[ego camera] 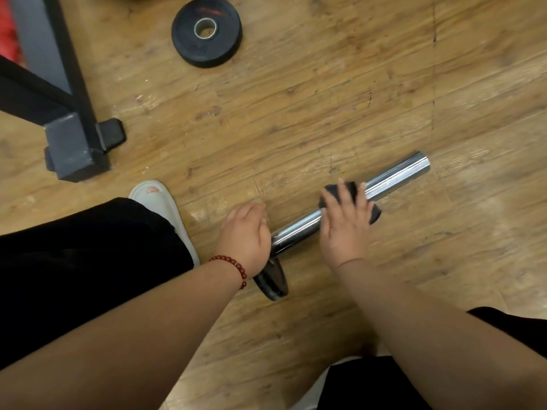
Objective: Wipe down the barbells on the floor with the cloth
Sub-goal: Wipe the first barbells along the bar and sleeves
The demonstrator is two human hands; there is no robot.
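Observation:
A chrome barbell sleeve point(396, 177) lies diagonally on the wooden floor, its free end pointing up and right. Its dark collar point(273, 281) shows at the lower left end. My right hand point(344, 224) presses a black cloth point(374, 214) onto the middle of the sleeve, fingers spread over the cloth. My left hand point(245, 235), with a red bead bracelet at the wrist, curls round the sleeve near the collar. The bar beyond the collar is hidden under my left arm.
A black weight plate point(206, 31) lies flat on the floor at the top. A dark metal rack foot point(75, 146) stands at the left. My foot in a pale slipper point(164, 208) rests just left of the barbell.

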